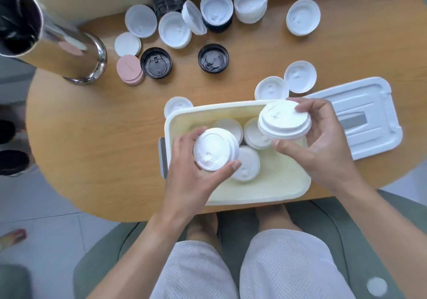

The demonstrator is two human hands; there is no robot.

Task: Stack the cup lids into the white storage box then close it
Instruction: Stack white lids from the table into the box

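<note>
The white storage box [272,194] stands open at the table's near edge, with three white lids [248,167] lying on its floor. Above its left side my left hand [189,178] grips a small stack of white lids [215,149]. Above the box's far right corner my right hand [323,141] grips a second stack of white lids [283,120]. The box's white cover [360,116] lies flat on the table to the right.
Loose white lids [271,89] lie just behind the box, and more white, black [213,57] and pink lids [129,69] are scattered across the far table. A shiny metal cylinder [57,42] stands at the far left. My knees are below the table's edge.
</note>
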